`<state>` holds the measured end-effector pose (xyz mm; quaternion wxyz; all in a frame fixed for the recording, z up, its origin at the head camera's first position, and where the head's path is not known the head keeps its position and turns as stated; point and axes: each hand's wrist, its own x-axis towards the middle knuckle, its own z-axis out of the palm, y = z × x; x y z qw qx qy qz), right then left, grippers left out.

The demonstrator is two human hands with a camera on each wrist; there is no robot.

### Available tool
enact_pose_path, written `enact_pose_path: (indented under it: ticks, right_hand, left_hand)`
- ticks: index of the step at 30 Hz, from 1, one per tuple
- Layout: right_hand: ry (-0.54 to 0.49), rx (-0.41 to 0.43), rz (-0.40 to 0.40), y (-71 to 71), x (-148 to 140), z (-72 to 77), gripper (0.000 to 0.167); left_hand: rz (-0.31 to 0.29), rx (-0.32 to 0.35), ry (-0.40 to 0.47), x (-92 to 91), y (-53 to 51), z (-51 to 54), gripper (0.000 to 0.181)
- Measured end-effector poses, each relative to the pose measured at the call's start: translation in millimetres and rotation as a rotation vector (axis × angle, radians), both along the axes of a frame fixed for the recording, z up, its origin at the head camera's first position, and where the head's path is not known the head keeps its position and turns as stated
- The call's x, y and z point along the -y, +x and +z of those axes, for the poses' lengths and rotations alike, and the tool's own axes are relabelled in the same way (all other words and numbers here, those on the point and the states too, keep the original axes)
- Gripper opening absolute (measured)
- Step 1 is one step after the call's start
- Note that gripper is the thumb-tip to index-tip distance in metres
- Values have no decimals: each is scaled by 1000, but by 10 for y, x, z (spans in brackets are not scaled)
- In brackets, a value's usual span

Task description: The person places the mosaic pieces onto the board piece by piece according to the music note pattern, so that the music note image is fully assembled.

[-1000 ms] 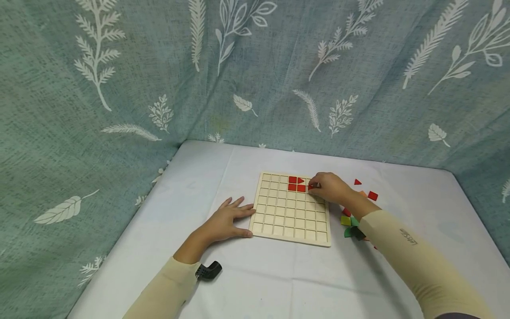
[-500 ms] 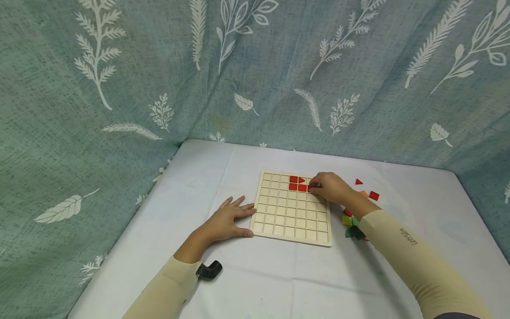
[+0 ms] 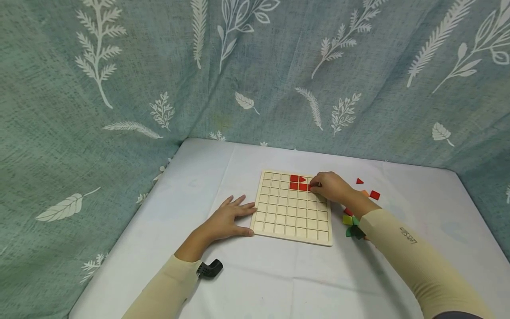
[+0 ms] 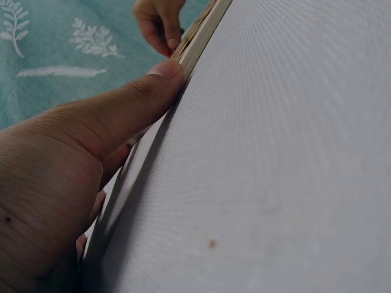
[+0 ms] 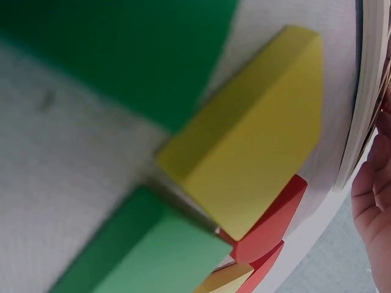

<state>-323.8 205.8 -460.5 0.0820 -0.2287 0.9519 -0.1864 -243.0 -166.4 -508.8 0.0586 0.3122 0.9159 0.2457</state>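
Observation:
A pale wooden grid board [image 3: 291,212] lies on the white table in the head view. Red squares [image 3: 294,178] and a red triangle [image 3: 302,179] sit in cells near its far edge. My right hand [image 3: 332,187] pinches a red piece [image 3: 310,188] at the second row from the far edge; the fingers cover much of it. With fingers spread, my left hand [image 3: 224,222] touches the board's left edge. The left wrist view shows the left thumb against the board edge [image 4: 208,36].
Loose pieces lie right of the board: a red triangle [image 3: 360,181], a red square [image 3: 375,195], a yellow piece [image 3: 347,219] and green ones. A black device [image 3: 211,269] is at the left wrist. A patterned curtain [image 3: 255,66] stands behind the table.
The red piece under my right fingers sits slightly nearer the neighbouring red square than a second ago. My left hand has stayed at the board edge.

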Motion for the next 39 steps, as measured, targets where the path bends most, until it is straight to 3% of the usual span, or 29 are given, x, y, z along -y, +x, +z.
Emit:
enact_pose_path:
  ticks: [23,30,39]
  right_hand:
    - [-8,1,-6,22,31,20,16]
    - [-65,5,-71,0,-58,104,29]
    - [-64,-33,-150,5,-280,140,25]
  left_hand:
    - [-6,3,5,0,-10,5,86]
    - [-13,-6,11,-11,-19,19,86]
    - [4,0,6,-9,-7,4,85]
